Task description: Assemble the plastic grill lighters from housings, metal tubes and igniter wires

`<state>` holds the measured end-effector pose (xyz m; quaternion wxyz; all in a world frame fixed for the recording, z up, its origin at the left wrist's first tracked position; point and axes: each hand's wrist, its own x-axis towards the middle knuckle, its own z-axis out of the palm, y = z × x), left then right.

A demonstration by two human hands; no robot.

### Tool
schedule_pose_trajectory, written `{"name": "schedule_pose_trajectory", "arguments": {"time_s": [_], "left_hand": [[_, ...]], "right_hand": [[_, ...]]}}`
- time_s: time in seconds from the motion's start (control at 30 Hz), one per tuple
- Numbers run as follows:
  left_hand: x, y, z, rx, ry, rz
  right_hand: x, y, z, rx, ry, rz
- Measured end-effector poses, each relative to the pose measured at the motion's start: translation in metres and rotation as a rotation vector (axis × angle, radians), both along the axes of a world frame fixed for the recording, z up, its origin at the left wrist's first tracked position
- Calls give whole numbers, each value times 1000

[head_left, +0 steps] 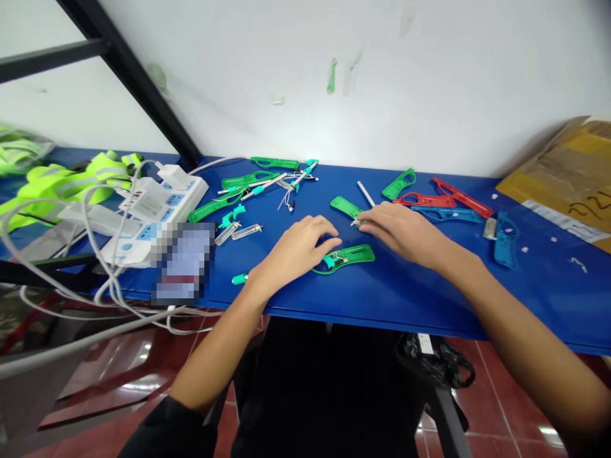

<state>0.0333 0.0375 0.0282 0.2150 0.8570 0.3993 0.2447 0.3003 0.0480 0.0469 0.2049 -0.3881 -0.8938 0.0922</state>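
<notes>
**Both hands at green shell, front-centre worktop**

Near edge: blue worktop, with a teal cap loose just left of the left wrist.

Green shell lies flat, front-centre, long axis running left-right. Left hand sits on its left end, fingers curled down and pinning it. It is the nearer hand and touches the shell.

Right hand is just behind the shell's right end, not on it. Its fingers are drawn narrow around a small pale bit; too small to tell what it is.

Further back:
- second green shell and white rod
- red shells and blue shells to the right
- green parts heap back-left
- power strip with cables far left
- cardboard box far right, against the wall
</notes>
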Motion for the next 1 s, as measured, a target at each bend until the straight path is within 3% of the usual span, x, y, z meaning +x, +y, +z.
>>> {"name": "schedule_pose_trajectory", "arguments": {"time_s": [0.23, 0.4, 0.67, 1.0], "left_hand": [[3, -6, -5, -25, 81, -51], [2, -14, -5, -30, 66, -37], [-11, -47, -15, 135, 96, 25], [-9, -49, -22, 146, 94, 27]], "right_hand": [[5, -7, -18, -71, -22, 178], [3, -10, -21, -86, -18, 161], [-6, -18, -23, -106, -20, 155], [-8, -16, -25, -160, 22, 119]]}}
